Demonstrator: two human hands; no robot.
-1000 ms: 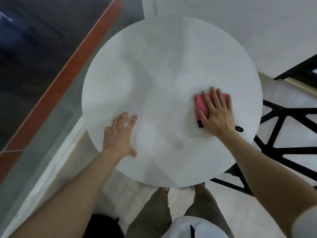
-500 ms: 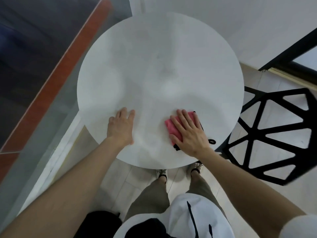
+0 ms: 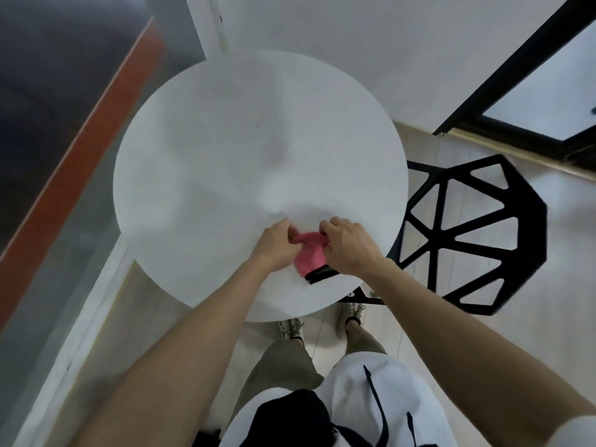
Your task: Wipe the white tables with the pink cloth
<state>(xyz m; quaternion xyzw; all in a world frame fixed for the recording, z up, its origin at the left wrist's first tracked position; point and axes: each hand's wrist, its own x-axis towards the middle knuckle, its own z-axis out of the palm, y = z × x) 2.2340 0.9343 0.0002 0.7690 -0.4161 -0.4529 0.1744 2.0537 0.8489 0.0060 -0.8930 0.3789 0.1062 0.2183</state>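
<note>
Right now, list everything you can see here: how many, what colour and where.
table: one, white, round, centre of view.
pink cloth: one, pink with a black edge, bunched at the table's near side between the hands.
chair: one, black, open geometric frame, right of the table.
band: one, red-orange, running diagonally on the left.
dark frame: one, black, upper right against the white wall.
floor: pale tiles, below and to the right.
shoes: two, pale, just under the table's near edge.
left hand: one, fingers curled on the cloth's left end.
right hand: one, fingers curled on the cloth's right end.
</note>
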